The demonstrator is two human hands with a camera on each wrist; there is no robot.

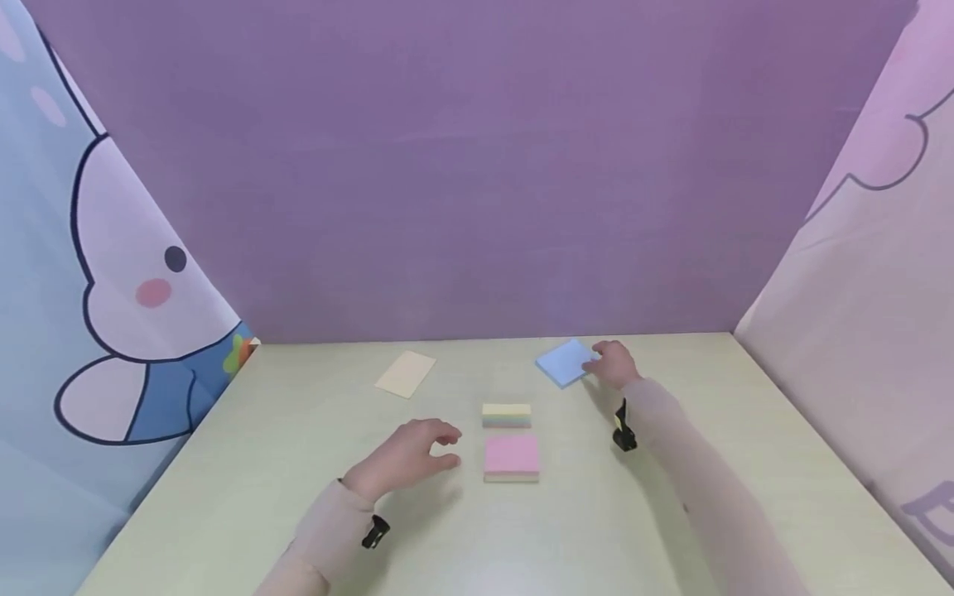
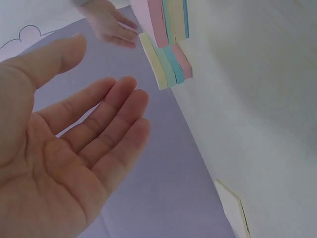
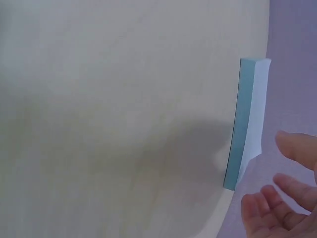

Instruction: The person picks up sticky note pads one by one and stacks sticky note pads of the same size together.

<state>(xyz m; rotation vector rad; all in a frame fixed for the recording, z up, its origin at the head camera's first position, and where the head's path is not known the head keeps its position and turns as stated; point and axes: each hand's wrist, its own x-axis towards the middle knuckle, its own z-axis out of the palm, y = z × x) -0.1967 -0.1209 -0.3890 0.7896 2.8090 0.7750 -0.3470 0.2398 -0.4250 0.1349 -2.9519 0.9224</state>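
At the back right of the table lies a blue sticky note pad (image 1: 562,362), turned at an angle. My right hand (image 1: 614,364) hovers by its right corner, fingers loosely bent; a gap between them and the pad (image 3: 246,124) shows in the right wrist view. Nothing is in my left hand (image 1: 406,455), which is held above the table with thumb and fingers apart. Just right of it sits a pink-topped stack of sticky note pads (image 1: 511,454). Behind that is a yellow-topped stack (image 1: 507,415), its layers yellow, green, blue and pink in the left wrist view.
A thin cream sticky note pad (image 1: 406,374) lies at the back left of the pale table (image 1: 581,530). A purple backdrop (image 1: 477,182) rises along the far edge. Printed cloths hang at the left (image 1: 127,273) and right (image 1: 872,314).
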